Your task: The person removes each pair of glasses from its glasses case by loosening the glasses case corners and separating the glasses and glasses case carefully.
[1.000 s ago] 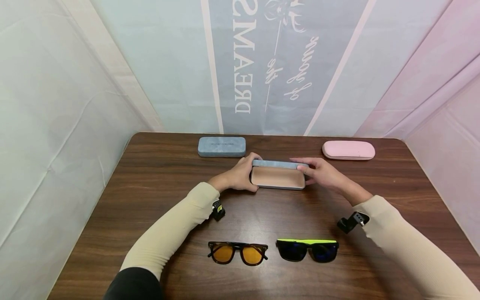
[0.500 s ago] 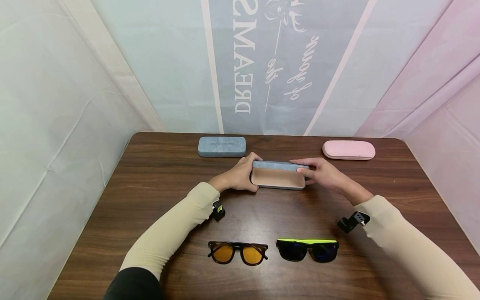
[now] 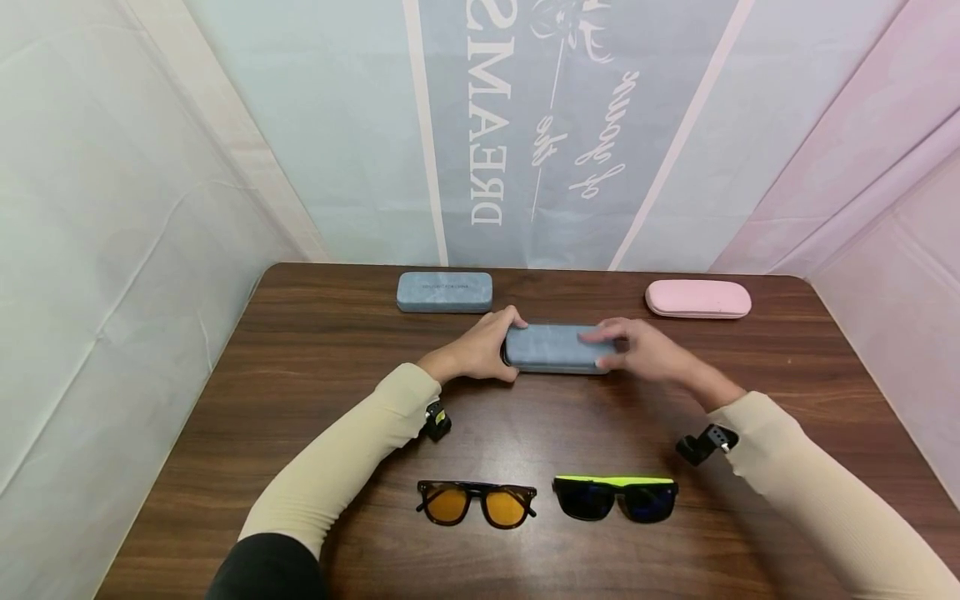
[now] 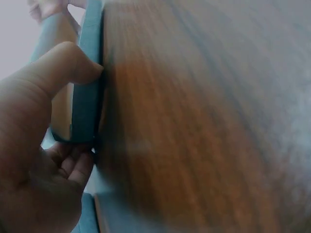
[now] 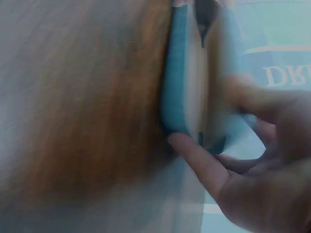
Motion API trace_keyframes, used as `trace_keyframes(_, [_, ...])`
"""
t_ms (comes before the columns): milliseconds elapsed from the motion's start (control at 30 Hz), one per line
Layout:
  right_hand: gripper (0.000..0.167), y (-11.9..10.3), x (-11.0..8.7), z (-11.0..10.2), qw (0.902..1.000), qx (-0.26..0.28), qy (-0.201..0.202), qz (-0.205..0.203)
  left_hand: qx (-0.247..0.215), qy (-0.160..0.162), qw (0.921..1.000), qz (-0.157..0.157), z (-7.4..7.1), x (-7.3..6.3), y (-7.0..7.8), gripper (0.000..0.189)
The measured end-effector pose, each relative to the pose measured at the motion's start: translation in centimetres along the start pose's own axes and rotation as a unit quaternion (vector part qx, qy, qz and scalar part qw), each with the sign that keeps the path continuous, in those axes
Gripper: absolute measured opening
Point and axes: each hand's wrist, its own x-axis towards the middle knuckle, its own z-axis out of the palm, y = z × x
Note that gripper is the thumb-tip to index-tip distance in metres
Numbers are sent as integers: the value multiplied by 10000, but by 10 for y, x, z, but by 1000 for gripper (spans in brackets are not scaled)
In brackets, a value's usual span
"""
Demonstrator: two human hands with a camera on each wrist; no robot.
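Note:
A blue glasses case [image 3: 551, 347] lies at the middle of the table, its lid lowered over the base in the head view. The wrist views still show a gap between lid and base. My left hand [image 3: 477, 348] grips the case's left end, the thumb along the front and the fingers at the back. Over at the right end, my right hand [image 3: 651, 350], partly blurred, holds the case with fingers on the lid and the thumb near the front corner. From the right wrist, a finger touches the base [image 5: 175, 82] at its corner.
A second blue glasses case [image 3: 444, 293] sits at the back left, and a pink glasses case [image 3: 697, 299] at the back right. Closer in lie orange-lensed glasses [image 3: 476, 504] and dark sunglasses [image 3: 615, 498] with a lime-green strip. Fabric backdrops surround the wooden table [image 3: 315, 333].
The lid of the middle blue case has swung down toward me, hiding its beige inside in the head view. My right fingers moved onto the lid; my left hand stayed in place.

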Motion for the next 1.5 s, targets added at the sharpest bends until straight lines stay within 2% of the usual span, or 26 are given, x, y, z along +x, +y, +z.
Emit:
trace_keyframes(100, [44, 4, -2, 4, 9963, -797, 151, -287, 189, -45, 9998, 36, -2, 0, 2, 65])
trace_keyframes(167, [45, 6, -3, 5, 9951, -912, 206, -329, 265, -69, 9996, 35, -2, 0, 3, 65])
trace_keyframes(533, [47, 7, -2, 5, 9951, -951, 151, -244, 180, -77, 9998, 28, 0, 0, 1, 62])
trace_keyframes(767, [46, 6, -4, 5, 9950, -883, 205, -408, 118, -56, 9999, 23, 0, -1, 1, 62])
trace_keyframes(1100, [43, 5, -7, 7, 9908, -1119, 154, -744, -14, -64, 10000, -62, 1, -4, 1, 62])
trace_keyframes(1367, [40, 1, -9, 9, 9896, -1165, 249, -804, -70, -53, 9999, -80, 1, -6, 3, 63])
trace_keyframes(1500, [54, 1, -8, 9, 9893, -1132, 268, -882, -60, -20, 9999, -103, 2, -6, 2, 63])
